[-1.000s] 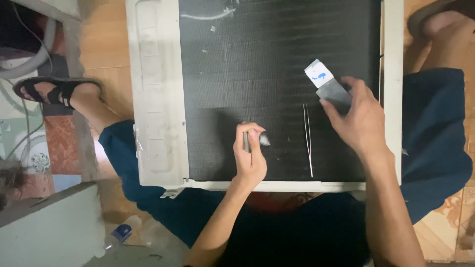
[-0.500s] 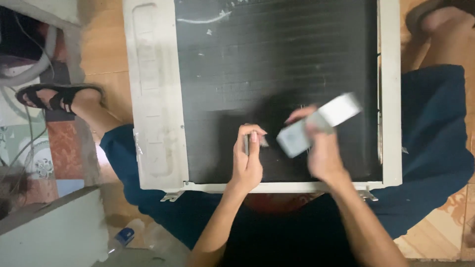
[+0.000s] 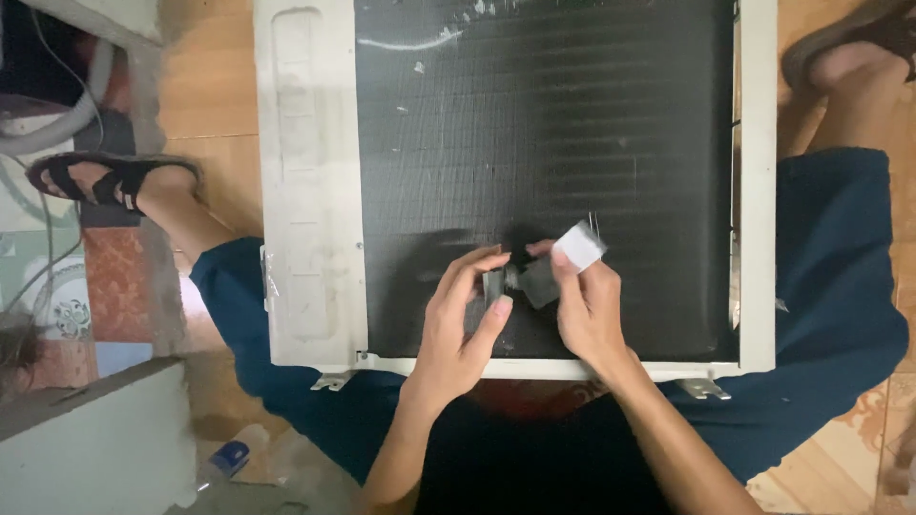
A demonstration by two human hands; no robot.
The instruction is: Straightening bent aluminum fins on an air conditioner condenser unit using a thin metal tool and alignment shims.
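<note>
A white-framed air-conditioner unit (image 3: pixel 310 191) lies across my lap with its black finned coil (image 3: pixel 534 124) facing up. My left hand (image 3: pixel 458 329) rests on the lower part of the coil and pinches a small grey tool (image 3: pixel 493 283) between thumb and fingers. My right hand (image 3: pixel 590 310) holds a flat grey block with a white end (image 3: pixel 575 246). The block's grey end touches the small tool, and the two hands are almost together. What the tool's tip looks like is hidden by my fingers.
My sandalled feet are on the floor at the left (image 3: pixel 105 176) and at the top right (image 3: pixel 849 48). A grey hose (image 3: pixel 57 124) curves at the far left. A pale slab (image 3: pixel 86 448) and a small blue-capped bottle (image 3: pixel 224 460) lie at the lower left.
My right hand has carried the grey block down and left from the coil's right side to meet my left hand. My left hand has stayed in place, and its fingers have spread a little.
</note>
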